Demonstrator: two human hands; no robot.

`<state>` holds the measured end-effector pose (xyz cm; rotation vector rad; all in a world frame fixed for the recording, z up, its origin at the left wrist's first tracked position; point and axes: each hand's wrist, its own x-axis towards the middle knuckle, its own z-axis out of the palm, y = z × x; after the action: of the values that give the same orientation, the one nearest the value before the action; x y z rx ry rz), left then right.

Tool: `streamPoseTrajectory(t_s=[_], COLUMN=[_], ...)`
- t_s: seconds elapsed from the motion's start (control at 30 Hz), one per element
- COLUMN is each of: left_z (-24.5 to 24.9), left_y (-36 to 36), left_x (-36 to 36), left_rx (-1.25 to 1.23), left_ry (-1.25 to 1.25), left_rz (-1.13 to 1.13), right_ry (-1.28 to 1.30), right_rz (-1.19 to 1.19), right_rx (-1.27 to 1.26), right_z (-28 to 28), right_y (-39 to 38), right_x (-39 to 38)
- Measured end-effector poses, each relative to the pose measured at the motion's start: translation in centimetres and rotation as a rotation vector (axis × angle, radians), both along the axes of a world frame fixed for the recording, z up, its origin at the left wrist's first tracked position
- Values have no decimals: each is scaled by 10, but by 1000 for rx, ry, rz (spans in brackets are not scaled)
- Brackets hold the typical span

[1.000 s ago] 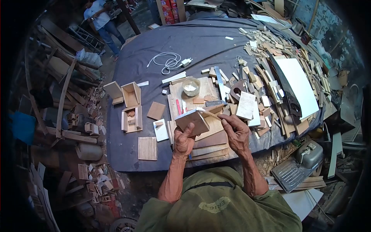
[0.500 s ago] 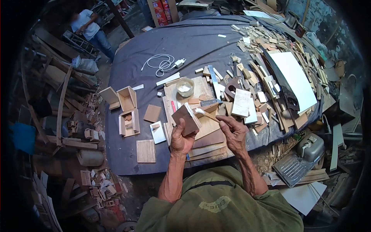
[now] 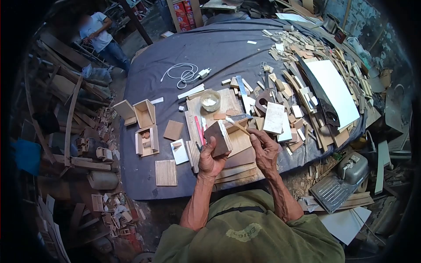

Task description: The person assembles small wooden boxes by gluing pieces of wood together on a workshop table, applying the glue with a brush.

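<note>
— What is different now with the wooden block point(image 3: 218, 138)?

— It is turned. One second ago its broad face lay open to the camera. Now it stands more on edge, with a narrow pale side upward. It is also a little nearer to the small bowl point(image 3: 210, 100), just on the person's side of it.

— Who holds it?

— The left hand point(image 3: 212, 161). The thumb presses on the dark face and the other fingers go around behind, so the hand is closed on the block from below.

— And the right hand point(image 3: 265, 151)?

— It pinches a thin stick point(image 3: 238, 127) between the fingertips. The white tip of the stick is at the block's upper corner, the one toward the bowl. I judge that the work is now on this pale side.

— Does the tip touch the wood?

— I cannot tell, it is too small. I also cannot name the white stuff in the bowl, and the fingers behind the block are hidden.

— What else is around the bowl?

— To its left are open wooden boxes point(image 3: 144, 113), beyond it a white cable point(image 3: 184, 72), and to its right a heap of wood scraps point(image 3: 298, 57). Far beyond the bowl, to the left, another person point(image 3: 98, 33) stands, partly cut off by the top of the picture. The edges of the view are dark.
</note>
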<state>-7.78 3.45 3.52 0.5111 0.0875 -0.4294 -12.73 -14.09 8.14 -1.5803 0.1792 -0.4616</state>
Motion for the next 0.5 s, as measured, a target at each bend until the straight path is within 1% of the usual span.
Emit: streamPoseTrajectory(t_s=[0.17,0.27,0.3,0.4,0.5], left_z=[4,4,3,1,5], left_y=[-2,-4,-4,-1,-5], left_x=[1,3,5,6,5], left_rx=[29,33,32,27,37], left_ry=[-36,-31,-26,-38,-32], left_rz=[13,35,42,21,7], right_ry=[-18,-50,-104,-28,-42], right_rz=[-8,88,111,52,45], right_rx=[-158,-152,-183,-122,-167], right_z=[12,3,3,5,7], right_y=[-1,-6,-10,-12,-12], right_x=[-1,-4,-5,-3,8])
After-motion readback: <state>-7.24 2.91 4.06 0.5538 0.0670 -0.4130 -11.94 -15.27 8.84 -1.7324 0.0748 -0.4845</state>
